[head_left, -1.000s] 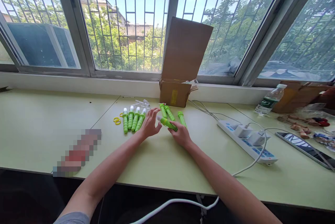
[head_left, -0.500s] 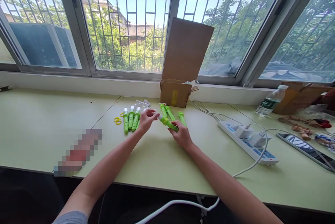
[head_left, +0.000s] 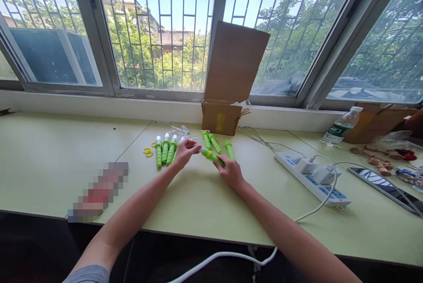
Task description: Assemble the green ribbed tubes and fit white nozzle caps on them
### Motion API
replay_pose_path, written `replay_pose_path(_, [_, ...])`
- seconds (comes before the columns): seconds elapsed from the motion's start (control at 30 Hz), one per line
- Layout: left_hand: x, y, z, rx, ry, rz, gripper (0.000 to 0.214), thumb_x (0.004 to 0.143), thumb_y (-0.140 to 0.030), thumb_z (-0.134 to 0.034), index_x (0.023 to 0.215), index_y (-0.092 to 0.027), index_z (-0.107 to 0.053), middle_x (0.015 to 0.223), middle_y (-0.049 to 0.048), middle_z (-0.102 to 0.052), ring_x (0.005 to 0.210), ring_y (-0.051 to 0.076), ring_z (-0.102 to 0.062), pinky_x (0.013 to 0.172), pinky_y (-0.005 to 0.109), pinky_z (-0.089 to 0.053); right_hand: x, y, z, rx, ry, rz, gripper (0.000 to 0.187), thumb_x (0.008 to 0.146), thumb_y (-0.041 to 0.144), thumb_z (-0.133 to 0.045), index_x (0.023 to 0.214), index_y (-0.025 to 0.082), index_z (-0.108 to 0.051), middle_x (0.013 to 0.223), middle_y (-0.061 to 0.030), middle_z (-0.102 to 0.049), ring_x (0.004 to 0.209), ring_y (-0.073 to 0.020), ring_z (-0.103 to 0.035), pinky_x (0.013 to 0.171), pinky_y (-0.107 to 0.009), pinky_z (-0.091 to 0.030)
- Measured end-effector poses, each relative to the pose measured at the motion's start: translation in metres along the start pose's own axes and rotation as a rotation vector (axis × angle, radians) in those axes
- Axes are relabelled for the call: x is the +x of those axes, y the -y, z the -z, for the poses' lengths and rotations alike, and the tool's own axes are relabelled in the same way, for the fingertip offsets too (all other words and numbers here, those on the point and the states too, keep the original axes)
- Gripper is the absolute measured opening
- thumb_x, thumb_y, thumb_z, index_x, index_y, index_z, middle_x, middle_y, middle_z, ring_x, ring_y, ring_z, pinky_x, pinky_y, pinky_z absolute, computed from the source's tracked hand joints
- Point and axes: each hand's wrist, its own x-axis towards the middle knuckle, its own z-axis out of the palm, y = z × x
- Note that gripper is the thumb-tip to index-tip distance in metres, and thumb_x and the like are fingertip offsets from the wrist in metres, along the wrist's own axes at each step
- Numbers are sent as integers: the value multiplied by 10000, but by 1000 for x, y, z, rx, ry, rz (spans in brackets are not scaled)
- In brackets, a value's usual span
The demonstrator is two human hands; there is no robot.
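My right hand [head_left: 230, 171] is wrapped round the lower end of a green ribbed tube [head_left: 210, 155], which slants up and left over the table. At the tube's upper tip, my left hand [head_left: 185, 150] has its fingers pinched together; a small whitish bit shows there, too small to make out. Several similar green tubes with white tops [head_left: 165, 148] lie just left of my left hand, one partly hidden behind it. Beyond my right hand lie two more green tubes [head_left: 214, 142], with another green tube [head_left: 230, 149] apart on the right.
Yellow rings [head_left: 148, 152] and clear-white small parts [head_left: 181, 130] lie by the tubes. An opened cardboard box [head_left: 218, 117] stands against the sill. To the right are a power strip [head_left: 312, 179] with cables, a phone [head_left: 385, 188] and a water bottle [head_left: 343, 127]. A pixelated object [head_left: 102, 190] lies left.
Both hands keep nearly the same places. The held tube's upper end has dipped slightly, and less of its white tip shows by the left fingers.
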Motion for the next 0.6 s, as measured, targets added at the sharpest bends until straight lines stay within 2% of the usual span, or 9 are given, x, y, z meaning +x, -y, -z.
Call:
replay_pose_path(0.1, [-1,-1,1,-9,27,8,436,549,-339,-826,822,-110,-575,714,31,-664,681,154,-652,726,384,-568,0,1,1,-20,27,-5,273,838,358,-511,1041,248,-655,970,-27,-702,847,-209,-638,733,-297,-471])
replay_pose_path(0.2, [-2,-1,0,-33,54,13,447,554,-329,-826,852,-110,-575,765,53,-683,734,172,-663,757,398,-558,0,3,3,-12,82,2,242,862,363,-463,924,253,-670,829,-7,-700,742,-185,-624,666,-276,-455])
replay_pose_path(0.4, [-3,-1,-1,-61,119,26,453,577,-327,-817,889,-121,-562,912,107,-700,803,191,-671,802,413,-538,1,7,9,100,185,-30,363,900,358,-368,684,214,-623,609,1,-632,556,-144,-558,574,-266,-415])
replay_pose_path(0.47, [-3,0,-2,-64,136,30,446,593,-327,-810,897,-125,-554,947,113,-696,813,188,-671,818,417,-530,2,5,8,159,211,-45,355,898,358,-361,738,208,-640,600,0,-625,519,-137,-547,544,-262,-406])
replay_pose_path(0.53, [-3,1,-1,-66,144,35,438,605,-322,-804,903,-128,-549,969,115,-692,825,187,-670,836,423,-519,3,2,6,215,196,-42,299,877,357,-401,909,198,-653,630,-4,-635,519,-139,-553,542,-263,-414])
replay_pose_path(0.6, [-3,1,-1,-72,149,42,432,615,-313,-800,912,-129,-545,982,116,-689,838,189,-667,854,432,-507,4,-1,4,234,141,-10,327,823,357,-496,1073,180,-611,715,-22,-654,574,-151,-577,583,-275,-438])
